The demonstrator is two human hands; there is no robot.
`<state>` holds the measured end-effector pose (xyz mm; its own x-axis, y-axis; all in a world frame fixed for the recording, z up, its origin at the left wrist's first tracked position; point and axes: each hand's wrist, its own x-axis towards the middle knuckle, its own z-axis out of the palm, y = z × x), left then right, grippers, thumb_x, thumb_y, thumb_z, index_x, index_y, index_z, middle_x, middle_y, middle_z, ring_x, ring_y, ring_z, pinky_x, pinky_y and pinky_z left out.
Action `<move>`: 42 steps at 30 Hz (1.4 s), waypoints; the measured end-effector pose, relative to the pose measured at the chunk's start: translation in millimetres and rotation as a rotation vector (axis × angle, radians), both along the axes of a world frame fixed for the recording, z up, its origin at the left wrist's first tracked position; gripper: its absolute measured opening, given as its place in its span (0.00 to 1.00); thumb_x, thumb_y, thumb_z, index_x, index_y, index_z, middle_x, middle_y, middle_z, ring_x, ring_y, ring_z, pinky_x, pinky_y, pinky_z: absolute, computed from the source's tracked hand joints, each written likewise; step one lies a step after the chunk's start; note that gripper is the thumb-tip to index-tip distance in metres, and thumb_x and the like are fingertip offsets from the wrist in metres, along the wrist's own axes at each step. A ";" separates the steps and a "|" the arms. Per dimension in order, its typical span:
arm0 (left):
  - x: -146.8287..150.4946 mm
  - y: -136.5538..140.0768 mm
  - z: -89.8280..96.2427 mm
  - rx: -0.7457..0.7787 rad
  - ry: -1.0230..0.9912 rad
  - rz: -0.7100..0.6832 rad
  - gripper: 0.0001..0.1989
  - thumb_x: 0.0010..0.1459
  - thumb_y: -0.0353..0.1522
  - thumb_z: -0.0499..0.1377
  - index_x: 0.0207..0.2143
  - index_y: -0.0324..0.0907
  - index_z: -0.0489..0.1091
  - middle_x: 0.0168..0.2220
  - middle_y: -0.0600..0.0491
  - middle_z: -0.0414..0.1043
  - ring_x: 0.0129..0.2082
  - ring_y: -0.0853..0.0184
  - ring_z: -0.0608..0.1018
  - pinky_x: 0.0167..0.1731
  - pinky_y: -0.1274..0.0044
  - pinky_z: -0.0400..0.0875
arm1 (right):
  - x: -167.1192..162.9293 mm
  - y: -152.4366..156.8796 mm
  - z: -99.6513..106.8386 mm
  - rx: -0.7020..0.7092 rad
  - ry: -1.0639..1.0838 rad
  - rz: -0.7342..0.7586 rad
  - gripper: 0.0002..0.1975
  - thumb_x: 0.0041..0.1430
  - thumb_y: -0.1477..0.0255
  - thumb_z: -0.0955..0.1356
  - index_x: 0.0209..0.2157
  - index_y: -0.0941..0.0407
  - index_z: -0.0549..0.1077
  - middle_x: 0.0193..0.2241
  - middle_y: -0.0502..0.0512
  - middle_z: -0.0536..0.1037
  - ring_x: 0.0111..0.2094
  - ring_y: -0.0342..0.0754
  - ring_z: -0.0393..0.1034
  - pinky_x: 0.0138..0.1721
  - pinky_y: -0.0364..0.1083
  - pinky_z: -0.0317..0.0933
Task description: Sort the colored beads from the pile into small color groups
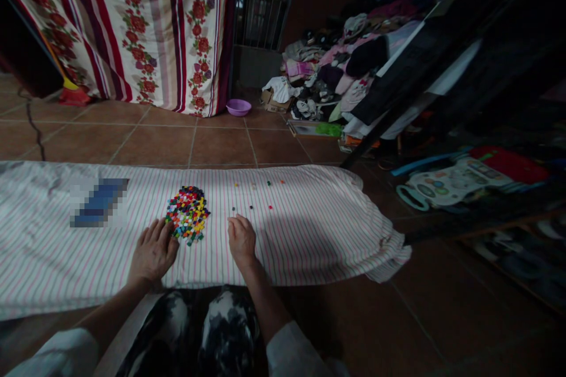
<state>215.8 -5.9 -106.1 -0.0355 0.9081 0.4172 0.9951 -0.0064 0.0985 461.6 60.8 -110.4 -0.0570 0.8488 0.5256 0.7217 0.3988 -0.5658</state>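
A heap of small, colourful, block-like pieces lies on a striped cloth. My left hand rests palm down, its fingers stretched out and the fingertips at the heap's lower left edge. To the right of the heap, my right hand is closed over the cloth, thumb and fingers drawn together; whatever they may hold is too small to make out. Just beyond its fingertips lie a dark piece, a black piece and a red piece. Farther back are several more, among them a green piece and an orange piece.
A blurred-out blue rectangle lies left of the heap. Beyond the cloth are a tiled floor, a purple basin and a floral curtain. Piled clothes and a toy-like panel are to the right.
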 end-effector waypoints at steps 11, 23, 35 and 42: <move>3.3 -0.9 4.4 -0.023 -0.033 0.013 0.26 0.59 0.39 0.44 0.52 0.34 0.67 0.56 0.38 0.67 0.61 0.51 0.64 0.57 0.59 0.58 | 60.1 31.1 13.2 -0.080 0.256 -0.151 0.18 0.63 0.66 0.59 0.46 0.60 0.73 0.38 0.62 0.78 0.38 0.49 0.73 0.39 0.46 0.68; 3.4 -0.9 2.8 0.001 -0.002 0.013 0.26 0.59 0.39 0.44 0.52 0.34 0.67 0.55 0.38 0.68 0.61 0.51 0.64 0.57 0.60 0.58 | 100.1 45.0 8.9 -0.073 0.287 -0.251 0.17 0.61 0.64 0.60 0.40 0.58 0.74 0.37 0.62 0.80 0.38 0.49 0.75 0.38 0.47 0.68; 3.0 -0.3 2.5 -0.007 0.010 0.022 0.25 0.59 0.39 0.43 0.52 0.35 0.67 0.55 0.38 0.68 0.61 0.52 0.64 0.57 0.60 0.59 | 121.3 52.5 -0.3 -0.022 0.263 -0.332 0.19 0.60 0.61 0.59 0.41 0.59 0.74 0.36 0.63 0.79 0.36 0.50 0.74 0.37 0.48 0.69; 3.2 -0.7 3.2 -0.012 -0.008 0.008 0.25 0.59 0.38 0.44 0.52 0.34 0.67 0.56 0.37 0.67 0.61 0.50 0.64 0.57 0.59 0.58 | 136.6 62.1 0.6 -0.031 0.248 -0.340 0.20 0.60 0.62 0.59 0.42 0.60 0.74 0.37 0.64 0.79 0.38 0.51 0.74 0.40 0.49 0.68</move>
